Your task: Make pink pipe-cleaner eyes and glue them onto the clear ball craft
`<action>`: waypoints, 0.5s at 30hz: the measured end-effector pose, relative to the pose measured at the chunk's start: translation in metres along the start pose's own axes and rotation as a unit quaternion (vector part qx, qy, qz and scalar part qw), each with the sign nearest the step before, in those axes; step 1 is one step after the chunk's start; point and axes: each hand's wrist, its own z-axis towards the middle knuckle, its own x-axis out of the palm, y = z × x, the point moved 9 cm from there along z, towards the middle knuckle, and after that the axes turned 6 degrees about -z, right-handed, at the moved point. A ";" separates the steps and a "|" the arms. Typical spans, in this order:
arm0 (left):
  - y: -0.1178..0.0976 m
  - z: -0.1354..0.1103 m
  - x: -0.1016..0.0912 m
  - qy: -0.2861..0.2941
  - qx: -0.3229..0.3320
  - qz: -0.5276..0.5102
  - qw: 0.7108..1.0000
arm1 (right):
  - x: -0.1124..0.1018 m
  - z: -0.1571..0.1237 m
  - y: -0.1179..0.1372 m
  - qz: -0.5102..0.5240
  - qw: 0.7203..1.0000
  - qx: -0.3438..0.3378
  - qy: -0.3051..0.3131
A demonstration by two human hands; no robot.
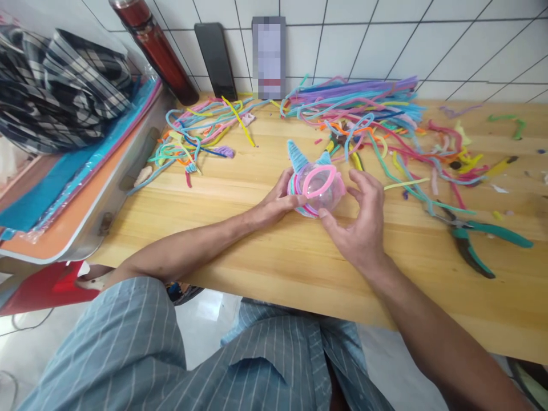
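A small clear round craft piece [317, 187], wrapped in pink and blue pipe cleaners with a blue cone horn on top, rests on the wooden table [265, 240]. My left hand [280, 200] grips its left side, thumb and fingers curled against it. From the right, my right hand [363, 220] cups the same piece, its thumb touching the lower edge and its fingers bent around the far side.
Loose colourful pipe cleaners [363, 108] lie in heaps behind the piece, a smaller tangle [197, 134] at the left. Teal-handled pliers [475, 240] lie at the right. A dark red bottle [156, 48], a black phone [216, 60], stacked foam sheets [64, 188] and checked fabric [60, 85] sit left.
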 end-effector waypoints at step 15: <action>0.002 0.001 -0.004 0.002 0.037 0.047 0.998 | -0.015 0.007 0.030 -0.073 0.995 -0.058 -0.042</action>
